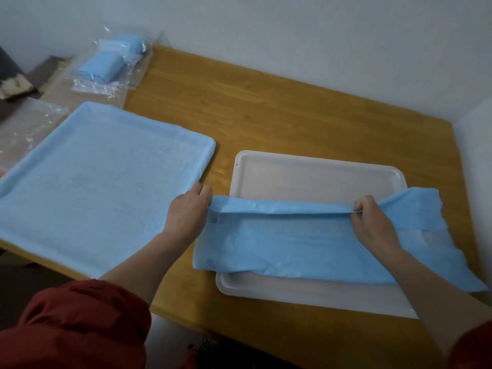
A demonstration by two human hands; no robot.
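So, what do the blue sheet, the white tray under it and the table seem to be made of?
The blue sheet looks like thin matte paper or non-woven fabric: it creases and drapes limply. The white tray is likely plastic, smooth and slightly translucent, with a moulded rounded rim. The table seems wood or veneer, satin finish; grain and joined strips show.
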